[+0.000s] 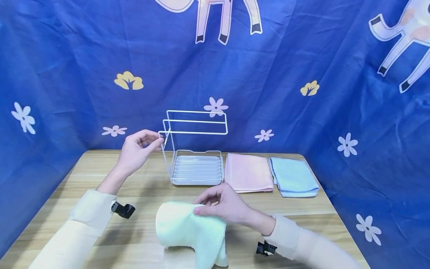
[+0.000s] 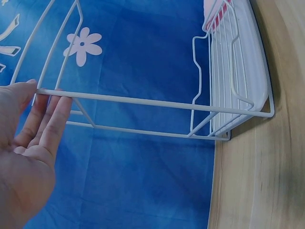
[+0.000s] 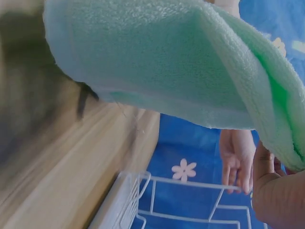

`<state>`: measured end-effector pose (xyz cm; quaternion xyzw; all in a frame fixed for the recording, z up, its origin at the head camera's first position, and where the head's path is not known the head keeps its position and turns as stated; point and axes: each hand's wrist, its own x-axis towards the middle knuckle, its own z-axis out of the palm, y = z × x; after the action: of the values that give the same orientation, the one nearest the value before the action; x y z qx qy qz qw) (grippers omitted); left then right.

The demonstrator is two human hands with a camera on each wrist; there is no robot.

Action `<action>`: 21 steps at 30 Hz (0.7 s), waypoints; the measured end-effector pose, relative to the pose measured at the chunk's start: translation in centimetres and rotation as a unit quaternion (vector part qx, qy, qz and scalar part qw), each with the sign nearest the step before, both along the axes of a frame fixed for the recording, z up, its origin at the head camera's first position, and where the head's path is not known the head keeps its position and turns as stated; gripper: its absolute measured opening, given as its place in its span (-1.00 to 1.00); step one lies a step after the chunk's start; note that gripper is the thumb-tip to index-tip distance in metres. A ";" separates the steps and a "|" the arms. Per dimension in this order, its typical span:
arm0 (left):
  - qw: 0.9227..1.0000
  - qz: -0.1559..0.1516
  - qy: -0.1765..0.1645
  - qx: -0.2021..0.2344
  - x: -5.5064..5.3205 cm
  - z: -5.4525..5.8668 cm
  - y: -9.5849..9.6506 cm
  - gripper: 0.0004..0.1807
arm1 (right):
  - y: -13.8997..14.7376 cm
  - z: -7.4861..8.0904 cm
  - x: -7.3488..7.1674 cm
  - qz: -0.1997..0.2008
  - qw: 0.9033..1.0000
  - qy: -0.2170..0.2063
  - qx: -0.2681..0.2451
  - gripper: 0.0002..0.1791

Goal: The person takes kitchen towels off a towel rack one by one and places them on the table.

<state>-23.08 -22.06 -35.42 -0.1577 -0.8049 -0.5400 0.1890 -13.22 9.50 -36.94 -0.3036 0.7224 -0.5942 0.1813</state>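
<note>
A white wire towel rack with several top bars and a tray base stands toward the back of the table. My left hand pinches its upright side wire near the top; in the left wrist view the thumb and fingertips meet at that wire. Nearer the front edge, my right hand pinches a mint green towel, which droops from the fingers in folds. In the right wrist view the towel covers much of the scene, and part of the right hand is hidden behind it.
Right of the rack lie a folded pink towel and a folded light blue towel, flat on the wooden table. A blue printed curtain hangs close behind and at both sides.
</note>
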 end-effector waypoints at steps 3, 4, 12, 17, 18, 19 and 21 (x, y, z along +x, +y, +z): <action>1.000 0.000 0.001 -0.001 0.0 0.0 0.0 -0.78 | -0.4 0.0 0.6 0.017 1.000 -0.012 -0.002 -0.76; 1.000 -0.001 0.001 0.000 0.0 0.0 0.0 -0.78 | -0.5 -0.1 0.7 0.024 1.000 -0.016 -0.002 -0.76; 1.000 -0.003 0.000 0.000 0.0 0.0 -0.1 -0.77 | -0.6 -1.8 0.3 0.026 0.999 -0.019 0.004 -0.75; 1.000 -0.003 0.000 -0.002 0.0 0.0 -0.1 -0.78 | -0.4 -3.1 -0.8 0.002 0.999 -0.014 0.030 -0.75; 1.000 -0.003 0.000 -0.003 0.0 0.0 -0.1 -0.78 | -0.4 -3.3 -1.1 -0.001 0.999 -0.012 0.036 -0.75; 1.000 -0.003 0.001 -0.003 0.0 0.0 0.0 -0.78 | -0.4 -3.5 -1.4 -0.003 0.999 -0.010 0.042 -0.75; 1.000 -0.002 0.001 -0.003 0.0 0.0 0.0 -0.79 | -0.4 -3.9 -1.9 -0.008 0.999 -0.004 0.053 -0.75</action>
<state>-23.07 -22.10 -35.39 -0.1606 -0.8062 -0.5375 0.1881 -15.12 9.13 -40.88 -0.2855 0.7543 -0.5580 0.1952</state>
